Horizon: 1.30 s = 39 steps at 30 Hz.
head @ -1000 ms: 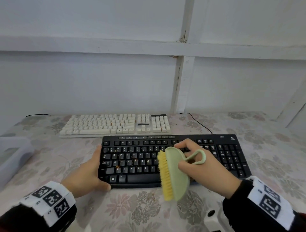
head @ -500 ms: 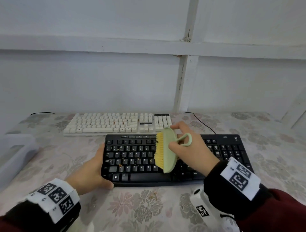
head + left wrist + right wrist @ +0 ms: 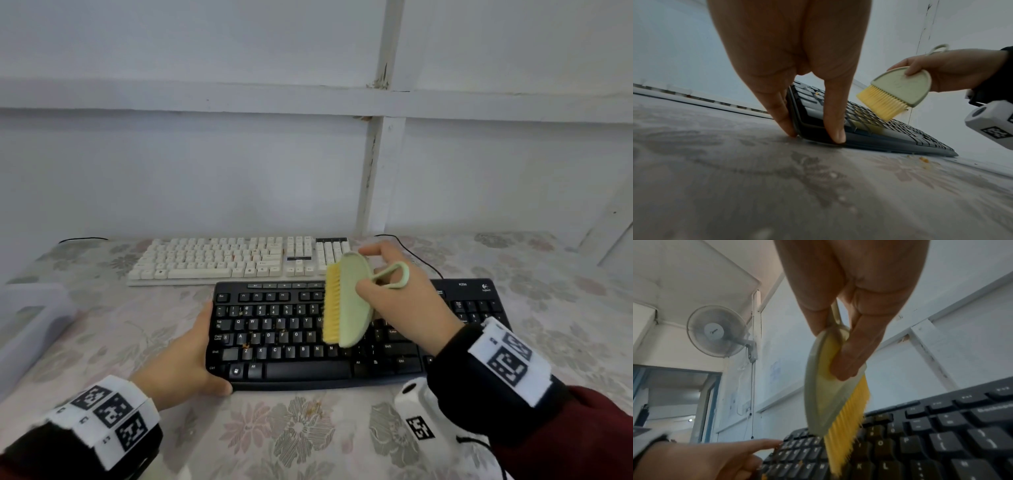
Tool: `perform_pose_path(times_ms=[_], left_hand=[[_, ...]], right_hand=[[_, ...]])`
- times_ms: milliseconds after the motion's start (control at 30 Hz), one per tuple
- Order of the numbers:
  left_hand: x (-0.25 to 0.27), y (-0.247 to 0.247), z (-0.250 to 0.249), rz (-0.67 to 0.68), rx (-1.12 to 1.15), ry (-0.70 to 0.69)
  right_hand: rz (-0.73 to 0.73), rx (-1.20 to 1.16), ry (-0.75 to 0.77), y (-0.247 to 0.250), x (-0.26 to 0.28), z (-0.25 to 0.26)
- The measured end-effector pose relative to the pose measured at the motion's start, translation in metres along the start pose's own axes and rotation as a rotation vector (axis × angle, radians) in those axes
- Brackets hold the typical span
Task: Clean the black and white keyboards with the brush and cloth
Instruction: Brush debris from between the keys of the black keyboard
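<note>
While clenched in right-hand fingers (image 3: 368, 289), brush (image 3: 346, 301) over black keyboard (image 3: 308, 371), its left end in left-hand fingers (image 3: 835, 120).

The black keyboard (image 3: 308, 335) looks like matt plastic, with smooth keys that give only a soft shine in the right wrist view. Under the right grip (image 3: 407, 301), the brush (image 3: 352, 301) has a pale green body of smooth, matt plastic and a thin loop of the same plastic. Its yellow bristles (image 3: 882, 104) look stiff, fine and synthetic. Behind this grip, the white keyboard (image 3: 222, 260) seems to be cream plastic, also matt. The surface (image 3: 308, 435) below both grips carries a flowered cover with a faint sheen; cloth or plastic sheet, I cannot tell. Left of the left grip (image 3: 185, 359) stands a translucent, frosted plastic box (image 3: 20, 329).
</note>
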<state>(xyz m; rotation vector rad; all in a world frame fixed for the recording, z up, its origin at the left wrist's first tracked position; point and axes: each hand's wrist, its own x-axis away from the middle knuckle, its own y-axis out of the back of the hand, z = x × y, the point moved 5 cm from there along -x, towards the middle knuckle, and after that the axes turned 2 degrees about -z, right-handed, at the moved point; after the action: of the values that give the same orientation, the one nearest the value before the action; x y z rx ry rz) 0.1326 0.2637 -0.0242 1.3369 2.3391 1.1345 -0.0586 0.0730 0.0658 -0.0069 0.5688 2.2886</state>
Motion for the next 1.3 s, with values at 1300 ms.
perform_pose_path(times_ms=[1300], left_hand=[[0.0,0.0,-0.001,0.002,0.009,0.0]], right_hand=[[-0.011,0.017,0.028,-0.013,-0.017,0.014]])
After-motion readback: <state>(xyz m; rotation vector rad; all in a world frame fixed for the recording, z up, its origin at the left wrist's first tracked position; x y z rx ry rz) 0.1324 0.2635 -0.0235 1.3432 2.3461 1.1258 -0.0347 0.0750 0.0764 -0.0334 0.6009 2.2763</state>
